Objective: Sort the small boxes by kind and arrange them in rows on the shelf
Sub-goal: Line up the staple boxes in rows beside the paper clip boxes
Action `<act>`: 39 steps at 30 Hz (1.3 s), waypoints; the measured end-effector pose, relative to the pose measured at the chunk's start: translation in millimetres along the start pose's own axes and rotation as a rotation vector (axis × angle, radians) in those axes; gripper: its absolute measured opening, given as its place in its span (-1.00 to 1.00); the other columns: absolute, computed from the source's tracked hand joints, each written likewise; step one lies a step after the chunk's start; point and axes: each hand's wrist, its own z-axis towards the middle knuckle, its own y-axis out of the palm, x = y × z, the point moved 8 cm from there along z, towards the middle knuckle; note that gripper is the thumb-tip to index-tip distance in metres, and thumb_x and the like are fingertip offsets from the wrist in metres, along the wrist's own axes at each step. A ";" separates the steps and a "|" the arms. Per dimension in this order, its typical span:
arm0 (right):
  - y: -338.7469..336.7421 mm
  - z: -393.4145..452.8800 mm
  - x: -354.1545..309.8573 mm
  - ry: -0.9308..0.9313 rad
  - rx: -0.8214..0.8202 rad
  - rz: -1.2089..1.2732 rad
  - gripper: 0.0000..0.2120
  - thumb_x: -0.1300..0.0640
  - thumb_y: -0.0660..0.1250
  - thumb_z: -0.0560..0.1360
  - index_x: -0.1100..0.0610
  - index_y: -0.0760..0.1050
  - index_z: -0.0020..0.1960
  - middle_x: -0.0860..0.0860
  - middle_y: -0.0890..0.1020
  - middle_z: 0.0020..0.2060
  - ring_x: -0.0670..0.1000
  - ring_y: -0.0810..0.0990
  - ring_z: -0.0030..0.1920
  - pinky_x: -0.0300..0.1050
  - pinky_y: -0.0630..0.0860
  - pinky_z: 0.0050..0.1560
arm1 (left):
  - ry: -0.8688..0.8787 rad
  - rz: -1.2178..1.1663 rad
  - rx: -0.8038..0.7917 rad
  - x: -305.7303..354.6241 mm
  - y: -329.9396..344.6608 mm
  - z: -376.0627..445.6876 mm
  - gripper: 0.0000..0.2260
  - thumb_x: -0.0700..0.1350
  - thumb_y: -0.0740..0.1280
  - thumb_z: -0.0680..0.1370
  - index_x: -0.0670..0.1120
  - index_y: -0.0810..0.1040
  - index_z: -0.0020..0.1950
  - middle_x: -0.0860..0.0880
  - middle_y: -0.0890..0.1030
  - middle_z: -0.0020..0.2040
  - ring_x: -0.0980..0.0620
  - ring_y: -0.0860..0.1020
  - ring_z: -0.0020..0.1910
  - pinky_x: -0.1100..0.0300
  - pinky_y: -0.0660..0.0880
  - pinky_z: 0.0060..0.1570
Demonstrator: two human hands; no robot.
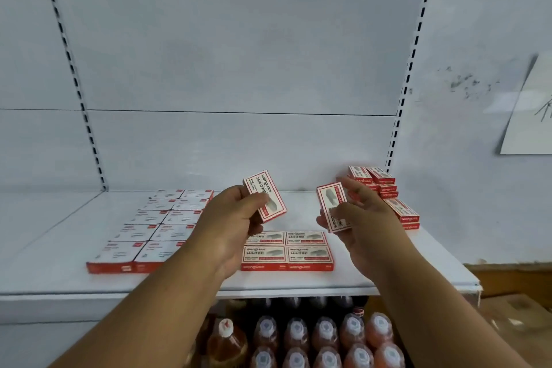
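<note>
1. Head view: white shelf [298,284], the landmark for all entries.
2. Left hand [236,218]: fingers and thumb pinch one staple box [270,188], held tilted above the shelf's middle.
3. Right hand [358,218]: fingers curl round a second box [328,203], held on end above the shelf, right of centre.
4. Staple-box block [288,251]: four boxes, two by two, at the shelf's front centre.
5. White-topped rows [158,227]: shelf left, two columns.
6. Unsorted pile [385,188]: shelf's right rear.
7. Handling note: both held boxes appear to match the centre block; lay each flat, print facing up and turned alike, edges flush behind that block, one at a time.
</note>
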 end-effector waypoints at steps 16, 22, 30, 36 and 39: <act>6.2 25.5 11.7 -0.012 0.019 -0.533 -0.72 0.21 0.38 0.53 0.00 0.42 0.16 0.08 0.68 -0.11 -0.01 0.68 -0.18 -0.19 0.56 -0.29 | 0.006 0.614 0.043 -3.0 -3.4 23.3 -0.78 -0.20 0.23 0.60 0.10 0.42 0.14 0.11 0.55 -0.10 0.05 0.64 -0.17 0.19 0.56 -0.32; 10.9 49.8 12.5 -0.037 0.005 -0.735 -0.89 0.18 0.39 0.52 0.04 0.52 0.02 0.01 0.68 -0.13 -0.04 0.71 -0.23 -0.25 0.55 -0.37 | -0.013 0.692 0.088 -2.9 -1.1 40.0 -0.77 -0.24 0.13 0.58 0.01 0.47 0.12 0.04 0.58 -0.09 0.08 0.54 -0.14 0.19 0.40 -0.33; 20.9 54.7 30.5 -0.021 -0.154 -1.166 -0.85 0.08 0.31 0.53 0.04 0.63 0.03 -0.04 0.67 -0.06 -0.02 0.63 -0.05 -0.04 0.60 0.06 | -0.064 1.107 -0.042 -21.5 8.2 52.4 -0.79 -0.16 0.20 0.58 -0.12 0.61 0.09 -0.08 0.66 0.03 -0.08 0.62 0.01 -0.02 0.58 0.10; 28.9 55.3 32.1 -0.078 -0.204 -1.220 -0.77 0.14 0.28 0.54 0.07 0.63 0.14 -0.04 0.65 0.09 -0.02 0.58 0.09 -0.12 0.51 0.16 | 0.039 1.246 -0.080 -23.2 13.3 52.6 -0.80 -0.07 0.25 0.58 0.01 0.65 0.08 0.04 0.64 0.13 0.02 0.58 0.09 0.15 0.52 0.08; 27.9 53.4 31.7 -0.097 -0.218 -1.217 -0.76 0.11 0.29 0.55 0.05 0.61 0.17 -0.04 0.63 0.13 -0.04 0.57 0.10 -0.14 0.51 0.14 | 0.072 1.262 -0.108 -22.4 14.2 52.6 -0.77 -0.07 0.23 0.61 0.00 0.64 0.16 0.03 0.62 0.19 0.03 0.56 0.13 0.16 0.50 0.10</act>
